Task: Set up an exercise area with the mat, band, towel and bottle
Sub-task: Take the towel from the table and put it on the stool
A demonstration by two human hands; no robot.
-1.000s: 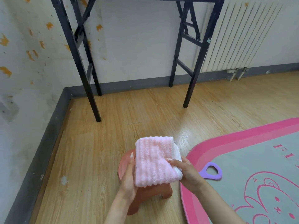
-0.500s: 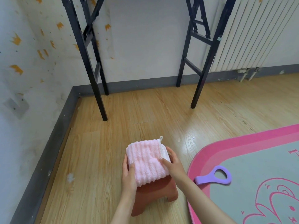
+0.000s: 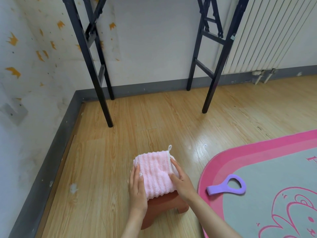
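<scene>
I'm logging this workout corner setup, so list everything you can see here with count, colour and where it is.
Folded ribbed fluffy towel: one, pale pink, lying on the stool.
Small plastic stool: one, reddish brown, on the floor just left of the mat.
Rounded-corner exercise mat: one, grey with pink border and pink cartoon print, on the floor at right.
Looped resistance band: one, purple, on the mat near its left edge.
Folding metal table legs: four visible, black, by the back wall.
Ribbed radiator: one, white, back wall at right.
Wood-look floor: tan.
Bottle: none in view.
Left hand: flat on the towel's left side.
Right hand: on the towel's right side.
</scene>
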